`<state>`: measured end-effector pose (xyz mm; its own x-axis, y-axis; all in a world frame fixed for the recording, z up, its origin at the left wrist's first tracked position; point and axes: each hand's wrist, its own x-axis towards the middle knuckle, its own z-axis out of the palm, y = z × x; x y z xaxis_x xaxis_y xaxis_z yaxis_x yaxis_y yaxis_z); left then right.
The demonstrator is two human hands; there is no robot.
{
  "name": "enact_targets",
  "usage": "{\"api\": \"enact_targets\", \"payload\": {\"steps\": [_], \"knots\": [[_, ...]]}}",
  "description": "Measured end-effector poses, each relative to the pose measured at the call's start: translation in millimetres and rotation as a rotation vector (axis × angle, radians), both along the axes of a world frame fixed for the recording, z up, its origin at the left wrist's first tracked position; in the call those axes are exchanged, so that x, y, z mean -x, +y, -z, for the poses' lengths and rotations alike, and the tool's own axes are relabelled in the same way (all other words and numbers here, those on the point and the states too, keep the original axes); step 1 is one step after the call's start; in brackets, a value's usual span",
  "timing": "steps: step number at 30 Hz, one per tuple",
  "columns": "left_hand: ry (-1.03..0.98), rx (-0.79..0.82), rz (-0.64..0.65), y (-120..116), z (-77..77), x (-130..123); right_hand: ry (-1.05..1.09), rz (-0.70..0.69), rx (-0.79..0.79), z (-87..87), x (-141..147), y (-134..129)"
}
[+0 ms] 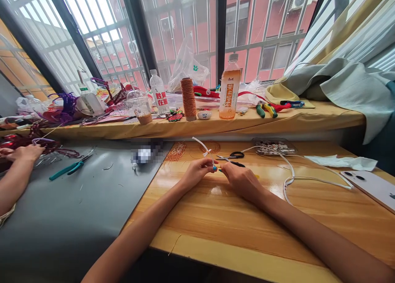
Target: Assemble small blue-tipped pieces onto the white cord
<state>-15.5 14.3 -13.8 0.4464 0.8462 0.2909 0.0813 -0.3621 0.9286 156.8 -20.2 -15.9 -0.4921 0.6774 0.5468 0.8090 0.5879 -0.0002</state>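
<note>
My left hand is closed, its thumb and finger pinching a short white cord that stands up and carries a small white knot or bow. A small blue spot shows at these fingertips; I cannot tell what it is. Close beside it, my right hand is closed round something mostly hidden, with bits of yellow showing at its fingertips and behind the hand. Black-handled scissors lie just beyond my right hand. Copper-coloured thread lies in a loose tangle past my left hand.
A clear tray of small beads, a long white cord, a tissue and a phone lie to the right. Teal pliers and a co-worker's hand are at left. Bottles and a copper thread spool line the ledge.
</note>
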Motion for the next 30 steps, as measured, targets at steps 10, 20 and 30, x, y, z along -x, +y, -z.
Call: {"api": "enact_targets", "payload": {"steps": [10, 20, 30], "knots": [[0.001, 0.034, 0.063, -4.1, -4.4, -0.5, -0.123, 0.003, -0.156, -4.8, -1.4, -3.9], [0.016, -0.009, -0.018, -3.3, 3.2, -1.0, -0.176, -0.002, -0.248, -3.3, -3.4, -0.3], [0.108, -0.003, 0.019, -2.6, -0.7, -1.5, -0.239, -0.086, -0.269, -4.6, -8.4, 5.9]]}}
